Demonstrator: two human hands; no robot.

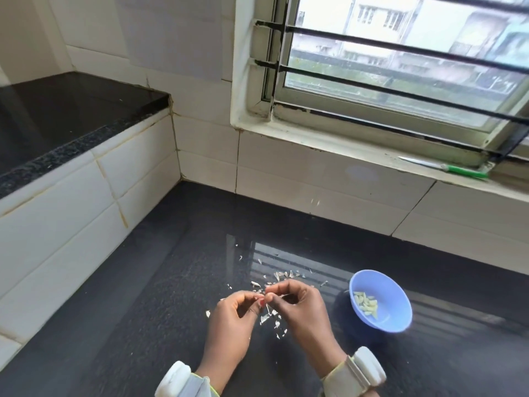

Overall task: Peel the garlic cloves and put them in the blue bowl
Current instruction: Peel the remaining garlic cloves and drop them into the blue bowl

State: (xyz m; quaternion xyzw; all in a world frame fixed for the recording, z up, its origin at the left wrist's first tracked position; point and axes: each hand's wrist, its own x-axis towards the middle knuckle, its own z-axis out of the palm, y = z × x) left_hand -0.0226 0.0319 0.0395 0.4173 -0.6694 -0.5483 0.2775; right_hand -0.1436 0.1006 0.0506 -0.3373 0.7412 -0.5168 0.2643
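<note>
Head view: both hands meet low in the middle of the frame, above the dark desk (160, 282). The left hand (233, 319) has its fingers curled inward, thumb and fingertips drawn together at the spot where the two hands touch. The right hand (300, 308) is curled likewise, its thumb and forefinger pinching toward the left hand's fingertips. A clove (266, 297) sits pinched between the fingertips of both hands; only a small pale sliver of it shows, so whether its skin is on or off cannot be told. Each wrist carries a pale band with a white block on it.

Loose skins (272, 318) lie scattered on the desk beneath and just beyond the hands, with more flecks trailing off toward the far wall.

The bowl (396, 318) stands on the desk just to the right of the right hand, apart from it, tilted slightly with its opening facing the camera. Peeled cloves (365, 303) lie in a small heap inside it, toward its left wall.

On the sill (343, 144) under the barred window lies a knife (446, 167) with a green handle, well apart from the hands. A raised counter (57, 121) with a tiled front stands at the left.
</note>
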